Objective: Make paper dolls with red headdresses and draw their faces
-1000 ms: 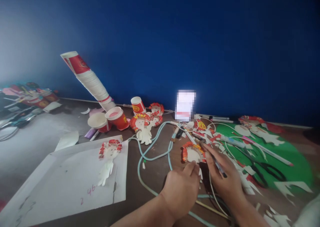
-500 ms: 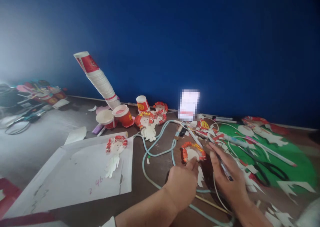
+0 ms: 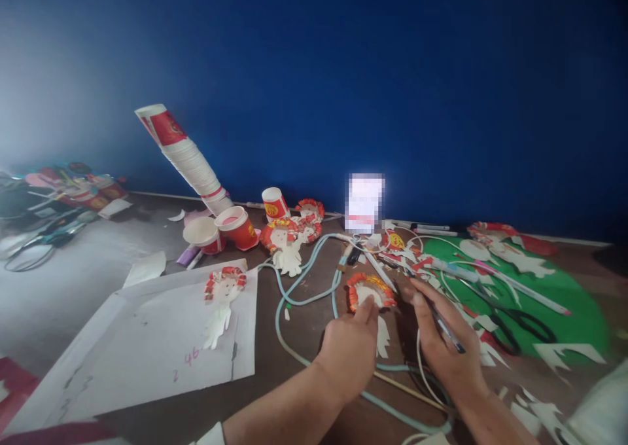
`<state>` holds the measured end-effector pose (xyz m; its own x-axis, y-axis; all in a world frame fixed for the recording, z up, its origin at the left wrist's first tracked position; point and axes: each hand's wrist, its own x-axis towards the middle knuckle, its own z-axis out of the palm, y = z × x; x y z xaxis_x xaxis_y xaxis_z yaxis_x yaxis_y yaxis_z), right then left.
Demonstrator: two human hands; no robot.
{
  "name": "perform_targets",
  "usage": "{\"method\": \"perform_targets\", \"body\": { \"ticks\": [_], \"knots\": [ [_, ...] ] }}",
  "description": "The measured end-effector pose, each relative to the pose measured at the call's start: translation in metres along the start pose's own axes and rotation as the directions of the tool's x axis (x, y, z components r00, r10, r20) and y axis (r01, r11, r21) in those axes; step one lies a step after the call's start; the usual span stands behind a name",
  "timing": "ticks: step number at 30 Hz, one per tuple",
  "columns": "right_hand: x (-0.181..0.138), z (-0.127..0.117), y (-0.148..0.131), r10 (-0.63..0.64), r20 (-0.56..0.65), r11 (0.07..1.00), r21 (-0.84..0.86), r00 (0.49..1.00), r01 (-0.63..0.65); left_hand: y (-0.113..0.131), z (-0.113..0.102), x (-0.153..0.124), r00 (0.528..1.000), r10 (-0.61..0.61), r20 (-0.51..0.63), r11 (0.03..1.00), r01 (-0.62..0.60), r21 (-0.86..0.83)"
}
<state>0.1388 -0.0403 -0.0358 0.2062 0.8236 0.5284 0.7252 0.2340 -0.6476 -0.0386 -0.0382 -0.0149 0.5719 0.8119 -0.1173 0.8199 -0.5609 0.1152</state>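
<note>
Nearest the camera, left hand (image 3: pixel 349 350) just below the figure (image 3: pixel 369 293), back of the hand up, fingers curled under, one fingertip pressed on the figure's lower edge. Impossible to tell whether the curled fingers grip anything. Right hand (image 3: pixel 441 343) just right of the figure, fingers closed around a pen (image 3: pixel 447 330), forefinger stretched to the figure's right rim.

Figure flat on the brown tabletop (image 3: pixel 304 340): round white face, ring of red and orange curls, white paper body trailing toward the hands. Pale blue cable (image 3: pixel 282 301) looping just left of the figure and passing between the wrists.

Farther left of the figure, a white sheet (image 3: pixel 147 347) with a second cut-out (image 3: pixel 222 294) lying at its far corner. Right of the figure, beyond the pen hand, a green sheet (image 3: pixel 569 301) strewn with white scraps, black scissors (image 3: pixel 523 327) lying on it.

Behind the figure and to its left, a cluster of similar cut-outs (image 3: pixel 287 239), two tilted red cups (image 3: pixel 240 230) and a third cup (image 3: pixel 273 204) standing just beyond them. Farther back on that side, a leaning cup stack (image 3: pixel 184 157). Directly behind the figure, a blurred card (image 3: pixel 364 203) against the blue wall (image 3: pixel 392 72).
</note>
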Motion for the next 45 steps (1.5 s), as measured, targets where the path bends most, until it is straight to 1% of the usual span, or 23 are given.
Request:
{"method": "perform_targets", "body": {
  "ticks": [7, 13, 15, 19, 24, 27, 34, 37, 39, 43, 45],
  "knots": [
    [-0.003, 0.000, 0.002, 0.010, 0.025, 1.000, 0.013, 1.000, -0.010, -0.005, -0.005, 0.001, 0.999, -0.053, 0.011, 0.999, 0.053, -0.004],
    [-0.005, -0.001, 0.000, -0.007, 0.012, 1.000, 0.021, 1.000, 0.007, -0.008, -0.012, 0.003, 0.998, 0.013, 0.059, 1.000, -0.014, 0.013],
    [-0.005, -0.003, -0.003, -0.035, 0.019, 0.999, 0.009, 0.999, 0.035, -0.008, -0.013, 0.004, 0.997, 0.034, 0.064, 0.999, -0.035, 0.010],
    [-0.003, -0.007, -0.009, -0.146, 0.059, 0.989, -0.024, 0.987, 0.148, -0.009, -0.014, 0.002, 0.996, 0.068, 0.059, 0.998, -0.068, -0.017],
    [-0.005, -0.008, -0.011, -0.218, 0.107, 0.974, -0.033, 0.970, 0.222, -0.002, -0.014, -0.007, 0.999, 0.040, -0.028, 0.996, -0.042, -0.081],
    [-0.007, -0.009, -0.012, -0.258, 0.116, 0.965, -0.019, 0.959, 0.262, 0.004, -0.014, -0.010, 1.000, 0.022, -0.005, 0.995, -0.023, -0.097],
    [-0.005, -0.008, -0.020, -0.318, 0.192, 0.947, 0.017, 0.928, 0.321, 0.002, -0.023, -0.010, 0.998, -0.026, 0.054, 0.993, 0.032, -0.117],
    [-0.004, -0.008, -0.020, -0.354, 0.192, 0.935, 0.051, 0.915, 0.351, 0.000, -0.024, -0.010, 0.997, -0.046, 0.058, 0.993, 0.052, -0.104],
    [-0.005, -0.007, -0.019, -0.367, 0.188, 0.930, 0.076, 0.911, 0.359, 0.000, -0.022, -0.011, 0.998, -0.050, 0.041, 0.994, 0.054, -0.096],
    [-0.004, -0.003, -0.017, -0.366, 0.164, 0.931, 0.082, 0.916, 0.357, 0.003, -0.019, -0.012, 1.000, -0.029, -0.003, 0.996, 0.029, -0.080],
    [-0.002, 0.000, -0.017, -0.366, 0.156, 0.930, 0.076, 0.917, 0.358, 0.004, -0.018, -0.012, 1.000, -0.020, 0.013, 0.997, 0.021, -0.070]
  ]
}}
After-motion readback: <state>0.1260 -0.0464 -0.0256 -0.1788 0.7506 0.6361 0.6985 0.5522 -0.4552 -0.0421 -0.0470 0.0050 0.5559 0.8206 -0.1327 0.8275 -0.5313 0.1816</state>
